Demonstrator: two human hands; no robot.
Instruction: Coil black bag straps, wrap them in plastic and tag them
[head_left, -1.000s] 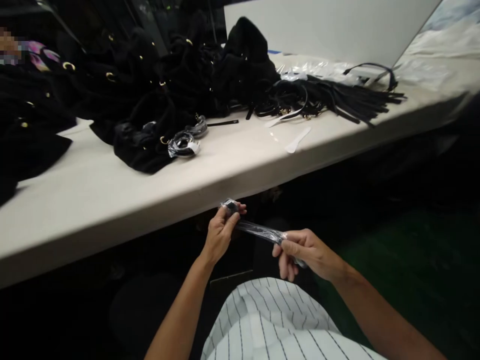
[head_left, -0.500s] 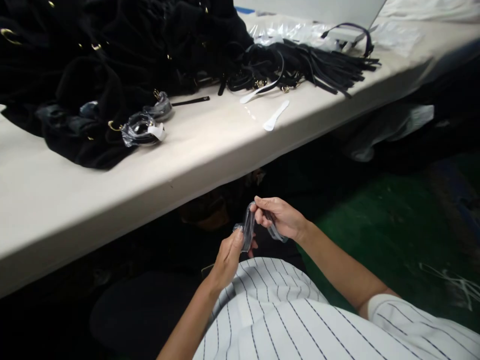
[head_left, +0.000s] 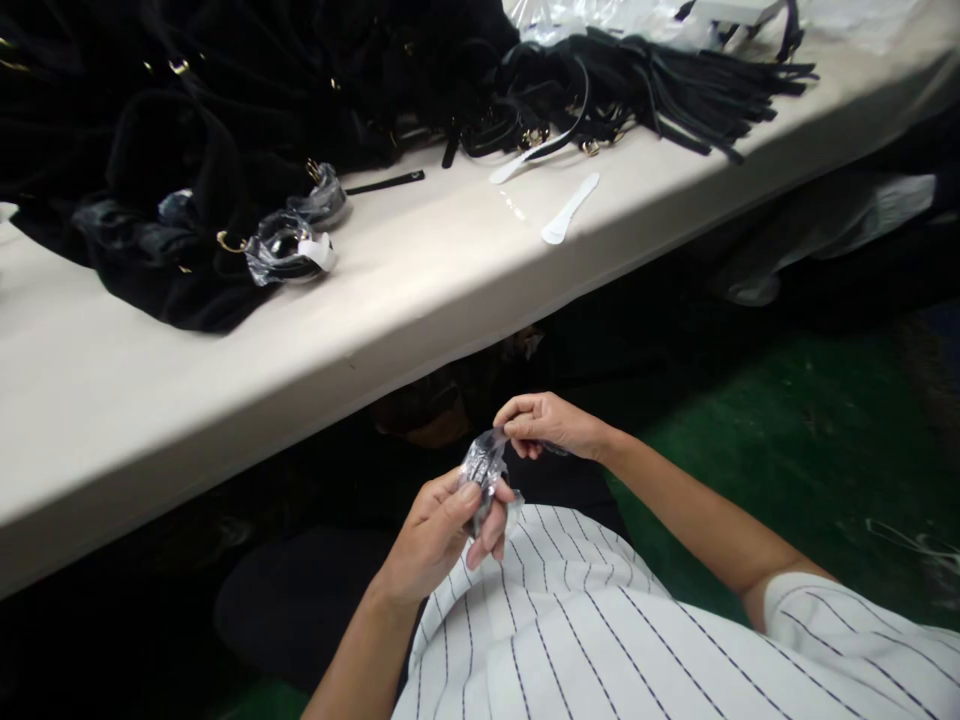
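Note:
My left hand (head_left: 450,520) grips a dark strap wrapped in clear plastic (head_left: 484,468), bunched between thumb and fingers in front of my lap. Just above and to the right, my right hand (head_left: 551,425) pinches the upper end of the same wrapping. A short dark piece of it shows beneath the right palm. On the table (head_left: 420,270), two similar plastic-wrapped coils lie by the black bags: one coil (head_left: 285,245) has a white tag, and the other coil (head_left: 324,195) sits behind it.
Black bags with gold rings (head_left: 247,120) are heaped at the back left of the table. To their right lie black tassels (head_left: 690,90), a white flat stick (head_left: 570,208) and clear plastic (head_left: 600,15). The table edge runs between the bags and my lap.
The strap has gone from a stretched loop between my hands to a bunch in my left hand. My left hand has turned and its fingers now show. The view has shifted slightly.

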